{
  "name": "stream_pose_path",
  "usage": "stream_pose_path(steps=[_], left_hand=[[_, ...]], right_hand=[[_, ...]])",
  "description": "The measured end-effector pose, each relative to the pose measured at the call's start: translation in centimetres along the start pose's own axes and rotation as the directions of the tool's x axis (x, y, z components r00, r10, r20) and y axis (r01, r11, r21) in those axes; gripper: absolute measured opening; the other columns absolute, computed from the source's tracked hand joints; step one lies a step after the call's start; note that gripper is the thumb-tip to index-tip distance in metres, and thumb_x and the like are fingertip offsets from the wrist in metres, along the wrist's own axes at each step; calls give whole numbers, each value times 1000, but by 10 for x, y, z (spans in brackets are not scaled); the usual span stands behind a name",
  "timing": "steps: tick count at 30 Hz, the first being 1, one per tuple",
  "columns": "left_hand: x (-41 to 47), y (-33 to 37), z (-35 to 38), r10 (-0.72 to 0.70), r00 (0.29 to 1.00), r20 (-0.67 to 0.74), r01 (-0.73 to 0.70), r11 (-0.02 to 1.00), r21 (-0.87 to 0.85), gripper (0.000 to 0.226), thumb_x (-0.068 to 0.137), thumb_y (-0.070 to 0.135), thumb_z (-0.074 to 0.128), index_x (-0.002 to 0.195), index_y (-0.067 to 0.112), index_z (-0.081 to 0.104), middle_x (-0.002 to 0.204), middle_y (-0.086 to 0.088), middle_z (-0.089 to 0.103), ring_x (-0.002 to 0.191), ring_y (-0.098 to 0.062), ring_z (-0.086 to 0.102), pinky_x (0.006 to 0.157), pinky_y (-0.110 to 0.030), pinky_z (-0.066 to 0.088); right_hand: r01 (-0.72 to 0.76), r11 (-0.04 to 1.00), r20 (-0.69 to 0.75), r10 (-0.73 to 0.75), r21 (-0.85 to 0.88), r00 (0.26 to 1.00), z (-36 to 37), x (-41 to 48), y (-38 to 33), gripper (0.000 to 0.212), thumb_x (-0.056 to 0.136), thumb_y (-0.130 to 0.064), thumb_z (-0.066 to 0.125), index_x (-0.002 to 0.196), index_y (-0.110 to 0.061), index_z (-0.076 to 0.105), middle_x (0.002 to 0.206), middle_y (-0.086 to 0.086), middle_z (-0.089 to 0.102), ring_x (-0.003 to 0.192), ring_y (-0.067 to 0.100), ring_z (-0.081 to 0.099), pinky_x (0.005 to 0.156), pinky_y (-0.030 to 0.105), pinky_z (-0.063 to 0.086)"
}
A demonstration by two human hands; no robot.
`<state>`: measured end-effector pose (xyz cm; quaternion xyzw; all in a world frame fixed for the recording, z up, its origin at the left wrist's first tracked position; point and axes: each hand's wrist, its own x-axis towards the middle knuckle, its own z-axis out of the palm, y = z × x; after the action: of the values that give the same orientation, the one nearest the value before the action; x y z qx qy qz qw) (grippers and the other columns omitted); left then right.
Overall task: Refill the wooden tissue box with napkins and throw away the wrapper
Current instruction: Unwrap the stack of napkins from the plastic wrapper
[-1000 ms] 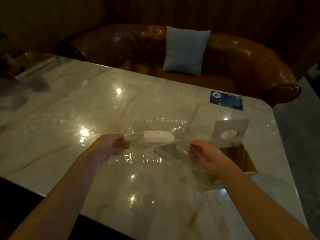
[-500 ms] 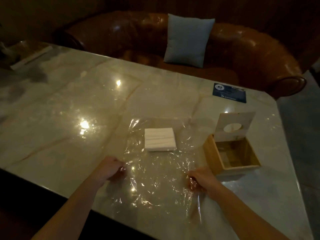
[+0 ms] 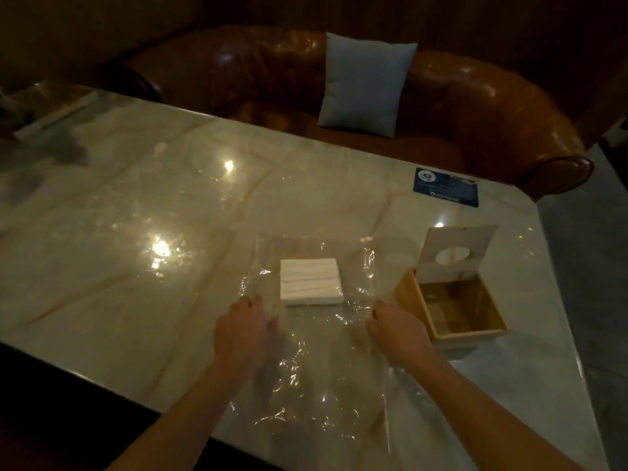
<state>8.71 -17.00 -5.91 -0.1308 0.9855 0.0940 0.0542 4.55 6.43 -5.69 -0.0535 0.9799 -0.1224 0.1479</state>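
A white stack of napkins lies on a clear plastic wrapper spread flat on the marble table. My left hand hovers open just left of and below the stack, fingers apart, over the wrapper. My right hand is open too, to the stack's lower right, between the napkins and the wooden tissue box. The box stands empty with its white lid, which has an oval hole, tipped up at the back.
A dark blue card lies near the table's far right edge. Behind the table stands a brown leather sofa with a pale blue cushion. The table's near edge runs under my forearms; a grey floor is on the right.
The wrapper, held up with the napkins a second ago, now lies flat on the table. Both hands have let go of its near corners and moved forward toward the napkin stack.
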Motion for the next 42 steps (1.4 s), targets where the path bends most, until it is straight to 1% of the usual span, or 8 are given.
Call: stream_pose_path(steps=[6,11,16,19,23,27,37,42], left_hand=[[-23,28,35,48,992,114,-64,988,141,79,75,72,40,131,16,33,137,-8,41,121,-28,42,93,-44,42],[-5,9,35,151,980,129,-170,974,153,82,65,71,55,128,21,37,135,-3,43,124,-27,41,98,-46,36],[29,-18,24,229,939,256,-267,956,121,86,59,63,68,131,31,34,143,4,37,134,-24,33,109,-43,26],[45,-29,17,262,926,272,-305,944,128,73,71,47,66,134,35,32,148,5,32,137,-22,26,112,-42,20],[58,-35,2,275,912,303,-337,925,175,60,79,34,57,133,42,33,147,6,32,137,-23,26,113,-42,19],[64,-37,0,298,911,284,-369,897,244,53,86,32,52,135,41,34,147,9,33,136,-19,27,112,-38,21],[57,-30,-3,266,926,267,-326,921,215,52,84,21,52,132,32,39,141,3,41,132,-21,36,104,-38,29],[42,-6,-2,146,977,153,-125,982,-139,41,90,21,48,130,18,42,130,-8,51,116,-30,51,89,-39,44]], right_hand=[[234,968,38,-231,-86,972,8,19,-7,31,88,-33,39,106,-11,52,112,6,54,112,26,49,92,36,38],[241,938,111,-219,-248,969,27,7,2,52,91,-40,42,134,-12,34,140,9,41,129,25,39,100,40,35],[318,861,15,-340,-397,940,41,-22,-21,39,82,-43,59,98,-9,65,95,10,69,87,26,64,73,35,50],[382,831,61,-392,-404,918,46,-37,-40,37,46,-43,85,64,-14,69,61,5,67,58,20,63,56,25,51],[452,784,174,-419,-425,891,59,-51,-61,30,86,-24,55,107,-3,60,104,18,64,97,32,58,83,39,46],[513,796,237,-457,-321,857,61,-53,-73,30,94,-15,43,113,7,51,114,28,53,105,39,48,85,47,39],[282,956,-41,-279,78,959,2,-3,-59,31,90,-29,46,105,-6,60,111,16,63,103,32,57,89,38,44],[-61,942,6,62,330,998,-9,41,-29,43,87,-30,55,121,-5,49,124,16,55,115,31,52,95,39,43]])
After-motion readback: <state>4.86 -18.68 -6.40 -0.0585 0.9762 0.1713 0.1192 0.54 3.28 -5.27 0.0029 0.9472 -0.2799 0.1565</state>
